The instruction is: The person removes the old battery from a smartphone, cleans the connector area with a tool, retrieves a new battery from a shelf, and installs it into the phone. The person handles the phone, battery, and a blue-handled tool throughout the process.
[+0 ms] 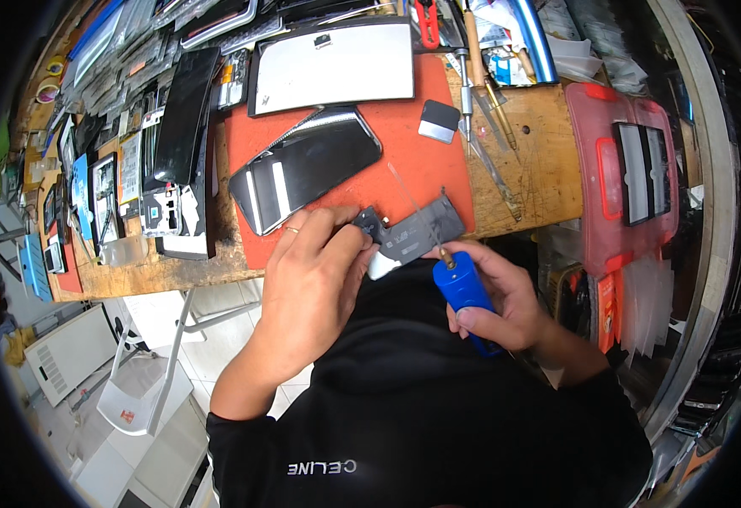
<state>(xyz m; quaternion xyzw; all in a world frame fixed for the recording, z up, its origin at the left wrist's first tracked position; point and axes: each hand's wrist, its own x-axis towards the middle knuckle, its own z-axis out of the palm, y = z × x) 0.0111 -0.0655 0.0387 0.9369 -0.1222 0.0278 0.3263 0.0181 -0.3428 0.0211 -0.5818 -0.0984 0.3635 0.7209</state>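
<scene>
My left hand (311, 262) has its fingers pinched on the left end of a flat dark grey L-shaped phone battery (417, 235), over the front edge of the bench. My right hand (506, 309) is wrapped round a blue handheld tool (462, 288) with a brass collar. From the collar a thin clear or metal piece reaches over the battery's right part; whether it touches is hard to tell. A shiny light strip shows along the battery's lower left side. Behind my left hand, a black phone screen (307, 169) lies on the red mat (404, 182).
A large panel (332, 68) with a white face lies at the mat's back. A small dark and silver plate (439, 120) and a screwdriver (466, 102) lie to its right, near red-handled pliers (427, 21). Stacked phone parts (125, 76) crowd the left; a pink plastic case (586, 169) is at the right.
</scene>
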